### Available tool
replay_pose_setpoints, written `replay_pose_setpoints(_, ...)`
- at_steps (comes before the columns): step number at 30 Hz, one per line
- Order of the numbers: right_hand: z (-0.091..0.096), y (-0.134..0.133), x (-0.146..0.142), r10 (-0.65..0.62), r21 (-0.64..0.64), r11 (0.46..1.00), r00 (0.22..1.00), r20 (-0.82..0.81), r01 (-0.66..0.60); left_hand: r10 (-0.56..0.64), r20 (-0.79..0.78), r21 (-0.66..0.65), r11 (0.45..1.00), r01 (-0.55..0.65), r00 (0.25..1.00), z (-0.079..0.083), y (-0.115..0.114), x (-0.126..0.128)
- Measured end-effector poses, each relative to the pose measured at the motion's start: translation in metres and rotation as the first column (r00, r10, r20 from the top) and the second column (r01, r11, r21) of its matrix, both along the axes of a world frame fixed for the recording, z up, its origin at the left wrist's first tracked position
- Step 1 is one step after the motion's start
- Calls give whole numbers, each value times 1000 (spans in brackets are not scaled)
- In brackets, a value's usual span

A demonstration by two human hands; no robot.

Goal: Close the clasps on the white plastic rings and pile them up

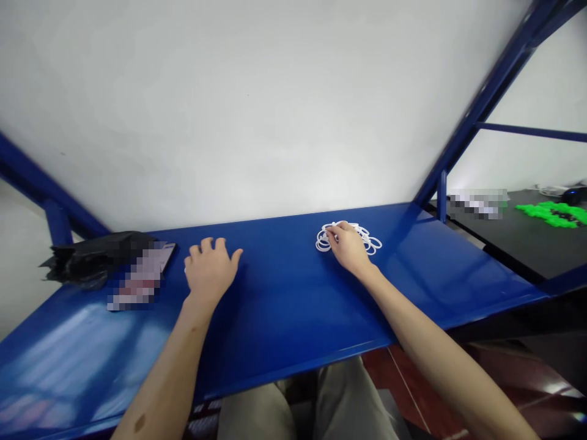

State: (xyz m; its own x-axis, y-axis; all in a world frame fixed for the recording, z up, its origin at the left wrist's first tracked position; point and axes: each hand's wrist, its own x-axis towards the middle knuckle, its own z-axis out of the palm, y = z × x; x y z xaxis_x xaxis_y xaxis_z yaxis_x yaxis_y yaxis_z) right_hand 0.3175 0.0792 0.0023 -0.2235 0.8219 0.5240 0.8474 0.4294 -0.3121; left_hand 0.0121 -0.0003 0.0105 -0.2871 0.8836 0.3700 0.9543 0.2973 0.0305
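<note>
A loose coil of white cable (374, 242) lies toward the back of the blue metal shelf (284, 293), right of centre. My right hand (347, 245) is over it, thumb and fingers pinched together on one of its loops; the hand hides part of the coil. Well to the left, my left hand (210, 269) is palm down at the shelf with its fingers spread, holding nothing. Whether that palm touches the surface is hard to tell.
Left of my left hand lie a flat blurred-out item (140, 281) and a crumpled black plastic bag (82, 263). Blue frame bars (477, 116) rise at both sides. Beyond the right bar, a dark desk (513, 238) carries bright green pieces (553, 214). A white wall (257, 110) stands behind.
</note>
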Motion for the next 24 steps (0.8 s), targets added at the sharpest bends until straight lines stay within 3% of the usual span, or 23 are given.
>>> replay_pose_setpoints(3, 5, 15, -4, -98, -55, 994, 994, 40, 100, 76, 25, -112, 991, -72, 997, -6, 1, -15)
replay_pose_setpoints(7, 8, 27, -16, -206, -96, 971, 971, 122, 218, 12, 8, -185, 983, -11, 1000, -10, 3, -17)
replay_pose_setpoints(11, 5, 26, -16, -251, -48, 965, 960, 124, 259, -174, 34, -175, 968, 178, 984, -11, 6, -10)
replay_pose_setpoints(14, 4, 18, -11, -237, -17, 971, 968, 87, 239, -387, 147, -121, 906, 405, 910, -16, 10, -2)
replay_pose_setpoints(17, 5, 7, -11, -164, 36, 986, 986, 44, 162, -544, 280, -24, 820, 572, 791, -20, 11, 12)
replay_pose_setpoints(20, 3, -7, -21, 18, 57, 998, 1000, 12, -19, -623, 439, 76, 743, 665, 647, -16, 9, 26)
replay_pose_setpoints(22, 0, -16, -31, 165, 21, 986, 986, 2, -165, -635, 525, 145, 723, 676, 567, -11, 7, 31)
replay_pose_setpoints(24, -4, -25, -41, 294, -35, 955, 956, 0, -294, -627, 559, 201, 738, 644, 543, -5, 6, 29)
